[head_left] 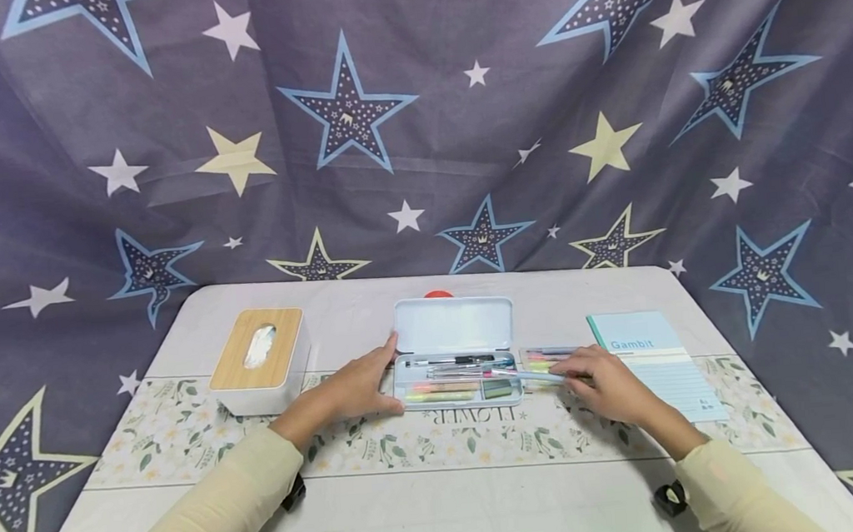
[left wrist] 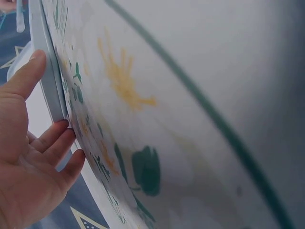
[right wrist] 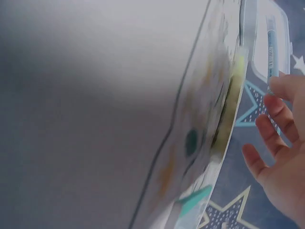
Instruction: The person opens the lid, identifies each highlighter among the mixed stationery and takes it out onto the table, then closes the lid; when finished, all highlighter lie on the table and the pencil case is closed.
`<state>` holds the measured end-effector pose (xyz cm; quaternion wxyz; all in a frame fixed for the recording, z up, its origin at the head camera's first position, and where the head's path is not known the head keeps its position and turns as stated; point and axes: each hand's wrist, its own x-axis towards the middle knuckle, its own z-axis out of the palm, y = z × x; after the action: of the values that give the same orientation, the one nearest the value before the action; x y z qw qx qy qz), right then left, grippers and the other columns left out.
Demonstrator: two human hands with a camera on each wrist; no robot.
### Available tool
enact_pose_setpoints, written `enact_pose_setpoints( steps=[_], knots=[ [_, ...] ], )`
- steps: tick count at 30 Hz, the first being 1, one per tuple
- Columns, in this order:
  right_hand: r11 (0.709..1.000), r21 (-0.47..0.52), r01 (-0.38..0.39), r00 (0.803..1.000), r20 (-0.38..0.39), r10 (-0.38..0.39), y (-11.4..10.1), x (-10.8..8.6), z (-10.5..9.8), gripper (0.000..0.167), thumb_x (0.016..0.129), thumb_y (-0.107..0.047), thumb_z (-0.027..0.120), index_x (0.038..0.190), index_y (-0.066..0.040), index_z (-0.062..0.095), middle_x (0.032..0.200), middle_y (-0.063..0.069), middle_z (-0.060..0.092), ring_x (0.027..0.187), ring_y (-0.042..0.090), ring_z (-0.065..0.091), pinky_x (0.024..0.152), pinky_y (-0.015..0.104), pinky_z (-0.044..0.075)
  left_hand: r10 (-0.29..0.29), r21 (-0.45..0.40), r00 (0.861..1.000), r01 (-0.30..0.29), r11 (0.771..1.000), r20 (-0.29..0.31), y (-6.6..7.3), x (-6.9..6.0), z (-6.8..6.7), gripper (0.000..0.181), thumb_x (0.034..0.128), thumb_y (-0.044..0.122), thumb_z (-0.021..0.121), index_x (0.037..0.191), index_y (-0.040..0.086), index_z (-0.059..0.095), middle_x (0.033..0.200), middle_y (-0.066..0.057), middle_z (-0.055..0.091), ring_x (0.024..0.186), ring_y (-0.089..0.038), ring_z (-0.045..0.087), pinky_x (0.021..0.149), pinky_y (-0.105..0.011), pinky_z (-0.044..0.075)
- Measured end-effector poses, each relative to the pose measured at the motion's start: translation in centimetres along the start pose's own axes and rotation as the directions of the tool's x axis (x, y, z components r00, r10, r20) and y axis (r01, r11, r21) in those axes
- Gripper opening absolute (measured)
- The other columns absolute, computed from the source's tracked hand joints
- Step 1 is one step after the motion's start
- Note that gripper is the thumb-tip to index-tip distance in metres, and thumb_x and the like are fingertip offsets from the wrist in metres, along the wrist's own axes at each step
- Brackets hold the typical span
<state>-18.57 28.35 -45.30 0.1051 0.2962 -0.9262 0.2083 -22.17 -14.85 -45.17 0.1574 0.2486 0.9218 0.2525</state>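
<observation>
An open pencil case, pale blue with its lid raised, lies mid-table and holds several pens, highlighters and a dark green block. My left hand rests at its left side, thumb and fingers spread; in the left wrist view the fingertips touch near the case's edge. Between thumb and fingertips, my right hand pinches a light blue pen. The pen's far end reaches over the right part of the case. Several more pens lie just right of the case, partly hidden by my right hand.
On the left stands a white tissue box with a wooden top. A light blue notebook lies to the right of my right hand. Behind the case lid a red object peeks out. A floral runner crosses the table.
</observation>
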Motion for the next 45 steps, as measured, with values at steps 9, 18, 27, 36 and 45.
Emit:
enact_pose_setpoints(
  steps=[9,18,27,36,45],
  knots=[
    [0.999,-0.021,-0.041,0.999,0.002,0.041,1.7,-1.9,-0.8,0.029,0.089,-0.004,0.074,0.115,-0.017,0.077,0.1,-0.005,0.072,0.092,0.015,0.063,0.08,0.044,0.054,-0.001,0.008,1.0,0.001,1.0,0.001,0.0,0.0,-0.1,0.125,0.0822,0.049,0.082,0.164,0.004,-0.001,0.161,-0.015,0.04,0.154,-0.032,0.03,0.127,-0.048,0.027],
    [0.996,-0.064,-0.055,0.998,-0.007,0.055,2.7,-3.5,-1.5,0.032,0.087,-0.003,0.076,0.115,-0.017,0.076,0.094,-0.01,0.069,0.089,0.012,0.061,0.073,0.037,0.053,-0.001,0.0,1.0,0.001,1.0,-0.003,0.0,0.0,0.0,0.125,0.0821,0.049,0.083,0.164,0.005,-0.001,0.161,-0.015,0.04,0.154,-0.032,0.031,0.127,-0.048,0.027],
    [0.997,-0.049,-0.057,0.998,0.026,0.058,2.8,-4.0,-2.1,0.035,0.086,0.001,0.076,0.115,-0.017,0.076,0.094,-0.011,0.07,0.09,0.014,0.06,0.074,0.037,0.051,0.0,-0.002,1.0,0.0,1.0,-0.003,0.0,-0.1,-0.1,0.125,0.0825,0.048,0.083,0.164,0.005,-0.001,0.161,-0.015,0.04,0.154,-0.032,0.031,0.126,-0.049,0.028],
    [0.992,-0.08,-0.094,0.992,0.073,0.1,3.2,-4.2,-1.9,0.031,0.087,-0.003,0.075,0.114,-0.02,0.077,0.091,-0.013,0.067,0.092,0.014,0.059,0.077,0.04,0.051,-0.009,0.0,1.0,0.009,1.0,-0.001,0.0,-0.1,0.0,0.125,0.082,0.05,0.082,0.164,0.006,-0.002,0.161,-0.014,0.04,0.154,-0.032,0.031,0.126,-0.049,0.027],
    [0.984,-0.108,-0.139,0.984,0.093,0.149,3.4,-3.7,-1.9,0.025,0.087,-0.005,0.078,0.106,-0.021,0.078,0.087,-0.015,0.068,0.088,0.013,0.059,0.078,0.04,0.052,-0.012,0.006,1.0,0.012,1.0,0.003,-0.2,0.1,0.1,0.126,0.0815,0.052,0.082,0.164,0.007,-0.002,0.162,-0.014,0.039,0.154,-0.031,0.031,0.127,-0.048,0.027]
  ],
)
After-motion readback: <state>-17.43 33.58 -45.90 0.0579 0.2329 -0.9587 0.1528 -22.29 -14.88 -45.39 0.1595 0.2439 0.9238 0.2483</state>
